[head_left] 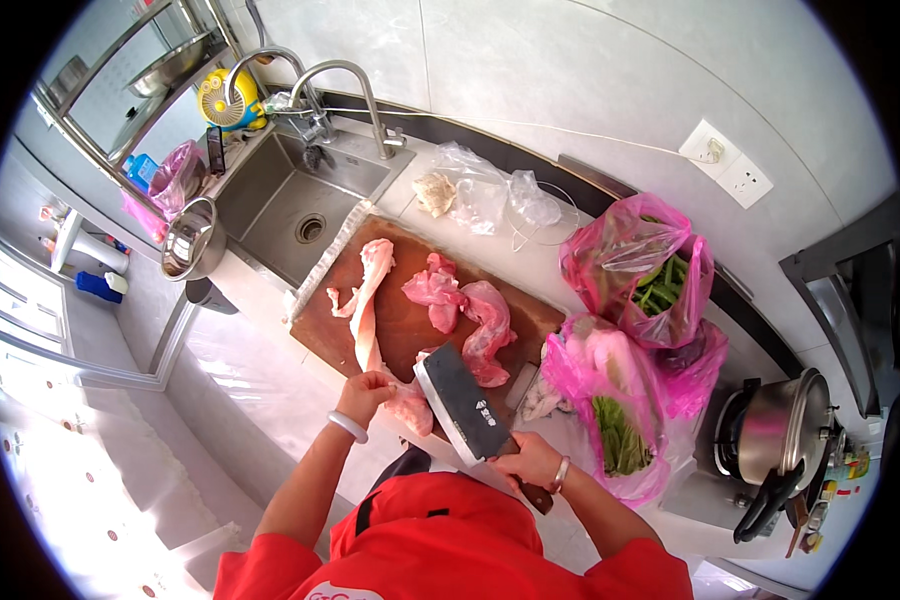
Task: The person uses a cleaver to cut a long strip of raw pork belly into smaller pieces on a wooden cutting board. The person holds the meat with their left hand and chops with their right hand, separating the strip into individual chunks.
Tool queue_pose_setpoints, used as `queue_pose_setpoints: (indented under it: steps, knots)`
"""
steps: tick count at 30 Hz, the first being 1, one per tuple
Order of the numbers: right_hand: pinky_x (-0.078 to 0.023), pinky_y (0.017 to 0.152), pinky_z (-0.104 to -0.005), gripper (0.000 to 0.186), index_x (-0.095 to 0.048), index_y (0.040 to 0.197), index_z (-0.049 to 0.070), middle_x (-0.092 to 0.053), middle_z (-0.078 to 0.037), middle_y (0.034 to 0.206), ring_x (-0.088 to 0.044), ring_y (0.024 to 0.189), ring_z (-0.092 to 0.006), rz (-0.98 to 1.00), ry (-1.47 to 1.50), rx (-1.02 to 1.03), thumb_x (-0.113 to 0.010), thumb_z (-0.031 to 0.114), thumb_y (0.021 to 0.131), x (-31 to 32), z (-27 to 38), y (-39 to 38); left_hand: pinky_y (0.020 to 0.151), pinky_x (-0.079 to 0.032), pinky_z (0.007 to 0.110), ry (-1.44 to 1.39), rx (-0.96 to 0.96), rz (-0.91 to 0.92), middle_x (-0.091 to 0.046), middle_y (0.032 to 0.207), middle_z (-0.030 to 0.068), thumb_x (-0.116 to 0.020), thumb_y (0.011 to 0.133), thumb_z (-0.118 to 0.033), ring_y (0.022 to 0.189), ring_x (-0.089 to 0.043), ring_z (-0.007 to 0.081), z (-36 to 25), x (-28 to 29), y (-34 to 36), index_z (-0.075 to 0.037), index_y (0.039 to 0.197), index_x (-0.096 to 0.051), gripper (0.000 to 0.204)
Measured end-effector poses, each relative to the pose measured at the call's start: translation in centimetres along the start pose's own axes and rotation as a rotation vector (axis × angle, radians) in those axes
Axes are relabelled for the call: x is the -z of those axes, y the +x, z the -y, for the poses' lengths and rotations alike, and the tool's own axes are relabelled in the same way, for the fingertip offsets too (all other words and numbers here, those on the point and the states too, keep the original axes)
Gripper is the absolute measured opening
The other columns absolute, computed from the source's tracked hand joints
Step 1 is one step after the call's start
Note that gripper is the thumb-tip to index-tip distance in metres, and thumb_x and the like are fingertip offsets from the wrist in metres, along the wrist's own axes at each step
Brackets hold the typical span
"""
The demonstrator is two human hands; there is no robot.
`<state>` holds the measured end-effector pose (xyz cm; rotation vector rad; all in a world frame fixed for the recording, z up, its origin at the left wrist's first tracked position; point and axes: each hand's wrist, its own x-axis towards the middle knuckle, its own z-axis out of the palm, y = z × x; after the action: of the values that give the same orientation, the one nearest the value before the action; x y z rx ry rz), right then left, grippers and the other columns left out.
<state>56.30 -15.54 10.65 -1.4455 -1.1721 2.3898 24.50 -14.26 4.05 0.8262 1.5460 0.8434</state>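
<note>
My right hand (pixel 530 461) grips the wooden handle of a wide, dark-bladed cleaver (pixel 462 402). Its blade slants across the near edge of a brown cutting board (pixel 402 325). Left of the blade, my left hand (pixel 364 396) has its fingers pinched at the near end of a long pale strip of raw meat (pixel 373 285). A pinker lump of meat (pixel 408 408) lies between that hand and the cleaver, partly hidden by the blade. Two more raw pieces rest farther back: a pink chunk (pixel 437 292) and a longer cut (pixel 486 335).
A steel sink (pixel 300 205) with a faucet (pixel 355 75) adjoins the board at the left. Pink bags of green vegetables (pixel 620 435) crowd the counter at right, before a pressure cooker (pixel 775 425). Behind the board lie clear plastic bags (pixel 478 195). A metal bowl (pixel 192 243) stands beside the sink.
</note>
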Motion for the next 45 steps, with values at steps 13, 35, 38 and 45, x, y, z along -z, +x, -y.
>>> queue_pose_setpoints:
  steps: [13, 35, 38, 45]
  knots:
    - [-0.043, 0.039, -0.0300, 0.012, -0.055, 0.085, 0.000, -0.054, -0.006, 0.053, -0.053, 0.042, -0.0147, -0.088, 0.027, 0.061, -0.061, 0.009, 0.080, 0.1, -0.7, -0.2, 0.074, -0.051, 0.036, 0.904, -0.080, 0.301, -0.069, 0.088, 0.0130, -0.064, 0.076, -0.026, 0.081, -0.066, 0.0271, -4.4, -2.1, 2.5, -0.004, 0.095, -0.069, 0.029]
    - [-0.043, 0.037, -0.0302, 0.014, -0.054, 0.085, -0.002, -0.054, -0.006, 0.056, -0.054, 0.042, -0.0156, 0.002, 0.058, 0.062, -0.060, 0.011, 0.082, -2.7, -0.8, 2.2, 0.075, -0.050, 0.043, 1.141, -0.170, 0.275, -0.066, 0.085, 0.0184, -0.058, 0.078, -0.012, 0.083, -0.064, 0.0354, -5.6, -2.4, 0.2, -0.004, 0.085, -0.067, 0.014]
    - [-0.043, 0.037, -0.0305, 0.013, -0.054, 0.086, -0.002, -0.054, -0.007, 0.057, -0.053, 0.042, -0.0161, 0.010, 0.076, 0.053, -0.059, 0.009, 0.081, -2.8, -0.6, 2.2, 0.073, -0.050, 0.042, 1.143, -0.265, 0.266, -0.066, 0.080, 0.0168, -0.052, 0.080, -0.017, 0.078, -0.064, 0.0343, -4.5, -1.7, 0.5, -0.004, 0.084, -0.066, 0.020]
    - [-0.042, 0.037, -0.0302, 0.011, -0.051, 0.080, 0.000, -0.052, -0.005, 0.059, -0.051, 0.043, -0.0156, 0.099, 0.163, -0.029, -0.060, 0.008, 0.083, -2.4, -0.9, 0.6, 0.072, -0.050, 0.043, 1.096, -0.350, 0.181, -0.066, 0.079, 0.0170, -0.052, 0.080, -0.013, 0.077, -0.063, 0.0354, -4.1, -1.4, -0.1, -0.003, 0.082, -0.066, 0.018]
